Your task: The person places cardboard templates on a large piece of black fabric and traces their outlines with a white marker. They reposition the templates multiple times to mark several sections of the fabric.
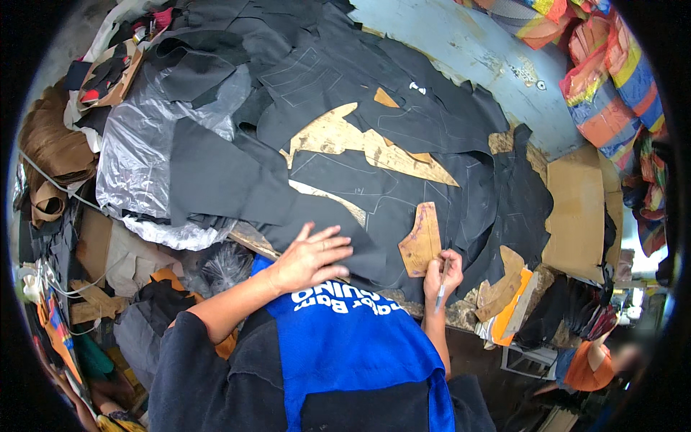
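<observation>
Black sheet material [237, 169], perhaps leather, is spread in layers over the table, with thin pale outlines drawn on it. My left hand [317, 258] lies open on its near edge, fingers spread. A slim silver pen [442, 284] is held in my right hand [446, 273], its fingers closed around the shaft. Beside that hand a tan flat template [421, 241] with a curved side rests on the black sheet. My right thumb is at the template's lower right edge; whether it presses on it, I cannot tell.
Bare worn board [324, 133] shows through gaps in the black material. Clear plastic wrap [137, 158] covers a stack at left. Another tan template [502, 282] lies near the right edge, by an orange-and-white stack [511, 309]. Cardboard [576, 212] stands at right; a person [586, 363] is farther off.
</observation>
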Action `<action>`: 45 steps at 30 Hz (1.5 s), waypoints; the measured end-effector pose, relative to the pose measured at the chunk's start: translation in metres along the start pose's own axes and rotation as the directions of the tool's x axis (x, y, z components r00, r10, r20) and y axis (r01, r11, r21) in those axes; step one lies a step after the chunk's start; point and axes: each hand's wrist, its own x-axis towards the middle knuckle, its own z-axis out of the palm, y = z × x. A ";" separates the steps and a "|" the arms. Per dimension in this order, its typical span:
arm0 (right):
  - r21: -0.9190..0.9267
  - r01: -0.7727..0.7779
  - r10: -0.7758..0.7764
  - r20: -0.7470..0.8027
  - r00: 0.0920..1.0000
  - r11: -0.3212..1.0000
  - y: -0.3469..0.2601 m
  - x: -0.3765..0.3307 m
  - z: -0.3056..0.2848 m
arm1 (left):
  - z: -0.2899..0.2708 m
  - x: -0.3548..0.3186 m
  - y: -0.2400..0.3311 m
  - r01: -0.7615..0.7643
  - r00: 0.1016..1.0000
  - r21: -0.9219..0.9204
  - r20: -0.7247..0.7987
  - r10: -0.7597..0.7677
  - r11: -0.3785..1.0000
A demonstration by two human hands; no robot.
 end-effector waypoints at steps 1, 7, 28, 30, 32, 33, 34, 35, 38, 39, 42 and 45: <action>0.001 -0.006 0.006 -0.005 1.000 1.000 0.000 0.000 0.000 | 0.002 -0.004 -0.001 0.025 0.998 -0.113 0.060 -0.018 0.993; -0.188 0.043 -0.048 -0.018 0.999 0.981 0.001 0.002 0.005 | -0.078 -0.038 -0.067 0.749 0.490 0.269 -0.840 -0.232 0.606; 0.641 -0.735 -0.110 0.765 0.634 0.220 -0.135 0.015 0.066 | -0.112 0.016 0.045 -0.291 0.750 -0.946 -0.317 -0.580 0.141; 0.642 -0.702 -0.113 0.757 0.643 0.307 -0.153 0.027 0.056 | -0.109 0.018 0.046 -0.300 0.742 -0.939 -0.339 -0.578 0.167; 0.630 -0.601 0.044 0.672 0.740 0.492 -0.168 0.034 0.051 | -0.108 0.018 0.045 -0.344 0.739 -0.929 -0.359 -0.570 0.139; 0.657 -0.525 0.014 0.617 0.786 0.541 -0.172 0.041 0.051 | -0.110 0.017 0.042 -0.347 0.729 -0.922 -0.379 -0.570 0.170; 0.658 -0.458 0.001 0.571 0.821 0.597 -0.175 0.048 0.050 | -0.113 0.017 0.039 -0.361 0.702 -0.913 -0.402 -0.588 0.193; 0.677 -0.464 0.037 0.543 0.839 0.571 -0.179 0.051 0.046 | -0.116 0.016 0.037 -0.355 0.698 -0.900 -0.436 -0.568 0.254; 0.641 -0.374 -0.012 0.512 0.859 0.670 -0.187 0.058 0.035 | -0.124 0.012 0.033 -0.324 0.713 -0.861 -0.495 -0.496 0.393; 0.660 -0.364 -0.008 0.489 0.872 0.657 -0.189 0.059 0.033 | -0.126 0.012 0.033 -0.313 0.715 -0.853 -0.501 -0.488 0.418; 0.692 -0.344 0.008 0.439 0.898 0.635 -0.194 0.062 0.030 | -0.126 0.014 0.037 -0.316 0.682 -0.770 -0.590 -0.431 0.554; 0.688 -0.333 0.019 0.420 0.907 0.645 -0.196 0.064 0.025 | -0.128 0.015 0.041 -0.320 0.692 -0.746 -0.605 -0.394 0.584</action>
